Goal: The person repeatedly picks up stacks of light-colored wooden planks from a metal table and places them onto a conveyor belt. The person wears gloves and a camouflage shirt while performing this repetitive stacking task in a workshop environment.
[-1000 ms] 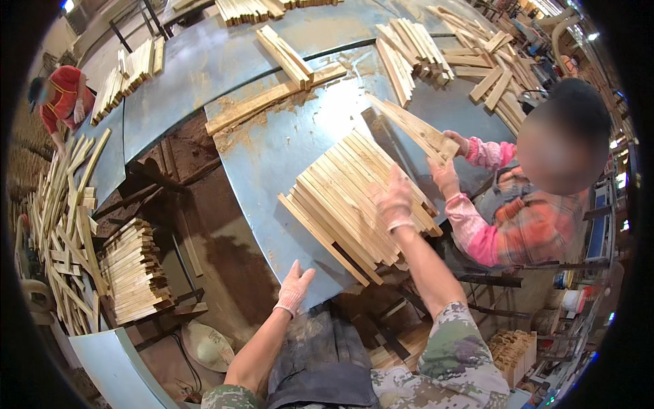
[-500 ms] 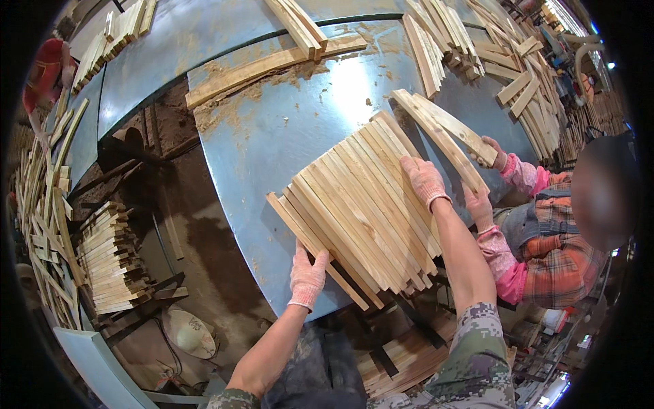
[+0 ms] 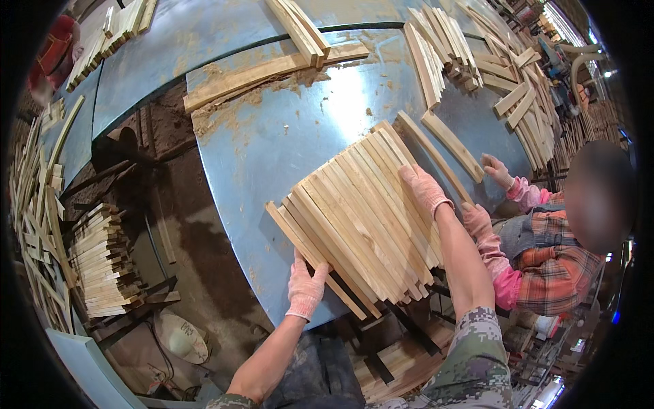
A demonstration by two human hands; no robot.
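Observation:
A row of pale wooden strips (image 3: 364, 218) lies side by side on the blue-grey metal table (image 3: 238, 184), their near ends jutting past its edge. My left hand (image 3: 306, 286), in a pale pink knit glove, grips the outermost strip on the left, thumb and fingers around its edge. On the far right part of the row, my right hand (image 3: 425, 188), gloved alike, is bent over the strips' side, fingers close together. Both hands hold the row from opposite sides. Right of it lie a long strip (image 3: 432, 153) and a shorter board (image 3: 453, 144), close to a co-worker's gloved hands.
A co-worker (image 3: 558, 245) in a plaid top stands at right. Stacked strips (image 3: 422, 65) and a loose pile (image 3: 521, 102) lie at far right. A long board (image 3: 272, 73) crosses the table's far side. At left are a strip stack (image 3: 105, 262) and a pale helmet (image 3: 180, 337).
The co-worker's two boards have come down onto the table and lie apart; the co-worker's farther hand has let go of the shorter one. My hands keep nearly the same place on the row.

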